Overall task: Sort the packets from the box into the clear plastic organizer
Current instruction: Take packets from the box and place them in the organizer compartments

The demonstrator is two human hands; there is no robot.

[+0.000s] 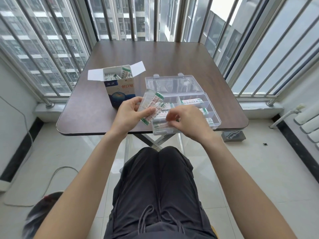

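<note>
An open cardboard box of white packets stands on the brown table, left of the clear plastic organizer, whose lid lies open at the back. My left hand grips a fanned stack of white packets with green ends just left of the organizer. My right hand is over the organizer's front left compartment, its curled fingers pinching a packet that lies there. Other packets lie in the rear compartments.
The organizer sits near the table's front right edge. Window bars surround the table on three sides. My knees in black trousers are under the front edge. A cable lies on the tiled floor at left, a radiator at right.
</note>
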